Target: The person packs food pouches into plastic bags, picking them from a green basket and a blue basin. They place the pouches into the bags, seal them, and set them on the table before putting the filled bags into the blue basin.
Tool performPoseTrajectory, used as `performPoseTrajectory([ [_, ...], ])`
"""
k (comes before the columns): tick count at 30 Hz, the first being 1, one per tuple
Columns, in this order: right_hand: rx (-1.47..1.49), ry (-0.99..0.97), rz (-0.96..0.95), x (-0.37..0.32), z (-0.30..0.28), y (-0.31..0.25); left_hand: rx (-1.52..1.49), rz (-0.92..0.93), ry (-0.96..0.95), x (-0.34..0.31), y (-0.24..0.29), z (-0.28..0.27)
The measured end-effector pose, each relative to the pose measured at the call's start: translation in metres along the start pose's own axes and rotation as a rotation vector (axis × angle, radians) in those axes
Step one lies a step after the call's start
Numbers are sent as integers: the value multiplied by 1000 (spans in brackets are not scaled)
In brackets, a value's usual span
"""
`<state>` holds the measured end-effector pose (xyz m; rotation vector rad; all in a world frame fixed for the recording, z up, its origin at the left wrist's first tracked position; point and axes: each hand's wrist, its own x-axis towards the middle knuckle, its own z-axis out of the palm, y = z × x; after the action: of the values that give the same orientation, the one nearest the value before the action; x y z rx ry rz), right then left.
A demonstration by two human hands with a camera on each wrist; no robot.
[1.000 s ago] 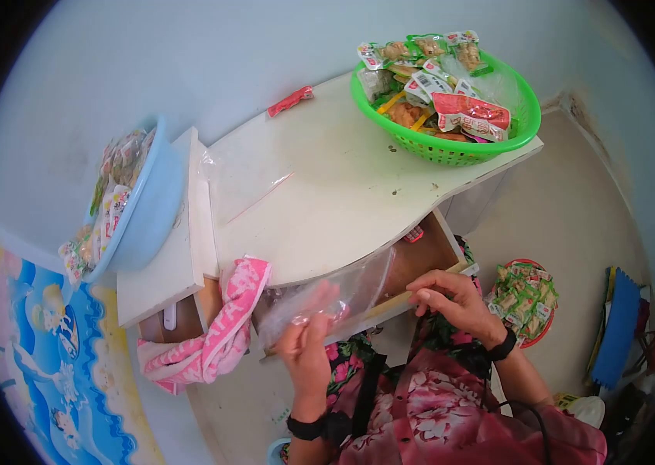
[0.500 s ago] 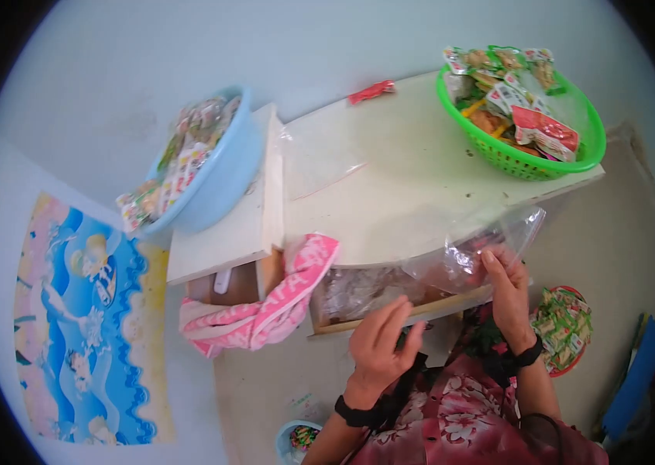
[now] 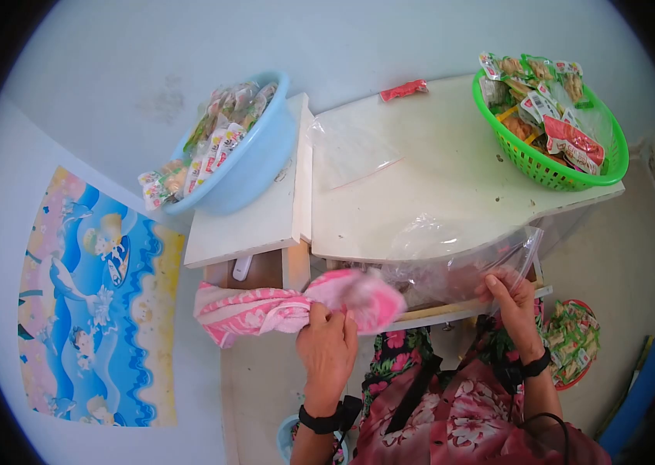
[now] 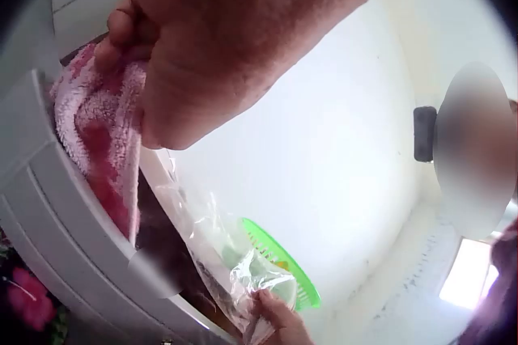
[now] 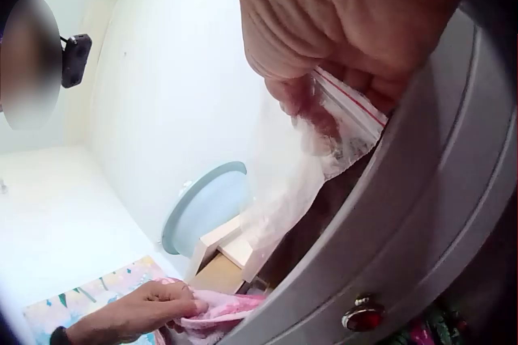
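Note:
My left hand grips a pink and white towel that hangs over the open drawers at the desk's front. One end of it is lifted and blurred; the left wrist view shows its terry surface below my curled fingers. With thumb and fingers, my right hand pinches a clear zip bag near its red-striped seal, seen in the right wrist view. That bag spreads over the desk edge and the open drawer. A second clear zip bag lies flat on the desktop.
A green basket of packaged snacks stands at the desk's right end. At left is a blue basin of packets. A red packet lies by the wall. On the floor are a red-rimmed basket of green packets and a small blue basin.
The clear bag passed from my left hand to my right hand. My left hand then moved left and took hold of the towel, lifting one end. The head view has shifted.

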<state>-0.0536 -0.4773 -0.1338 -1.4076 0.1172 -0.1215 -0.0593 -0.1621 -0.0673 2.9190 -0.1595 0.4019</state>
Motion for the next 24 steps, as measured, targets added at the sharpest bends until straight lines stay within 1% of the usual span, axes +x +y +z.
performPoseTrajectory([
  [4, -22, -28, 0, -2, 3, 3, 182, 72, -125, -9, -16, -3],
  [7, -48, -41, -9, 0, 3, 1, 208, 186, -184, -8, -24, -20],
  [10, -41, -45, -5, -1, 1, -2, 312, 279, -302, -8, -31, -31],
  [12, -32, -37, -7, 0, 0, -3, 334, 296, -330, -8, -33, -32],
  [13, -29, -32, -8, 0, -1, -3, 346, 303, -345, -9, -32, -32],
  [16, 3, -16, -9, 2, 0, -4, 178, 126, -526, -16, -23, -35],
  [19, 93, -34, 20, 2, -4, -4, 40, 234, -482, -23, 8, -51],
  [22, 134, -80, 16, 2, -4, -16, -298, 357, -419, -9, 53, -65],
  [24, 111, -141, 3, 5, 0, -23, -488, 442, -176, 3, 68, -40],
])
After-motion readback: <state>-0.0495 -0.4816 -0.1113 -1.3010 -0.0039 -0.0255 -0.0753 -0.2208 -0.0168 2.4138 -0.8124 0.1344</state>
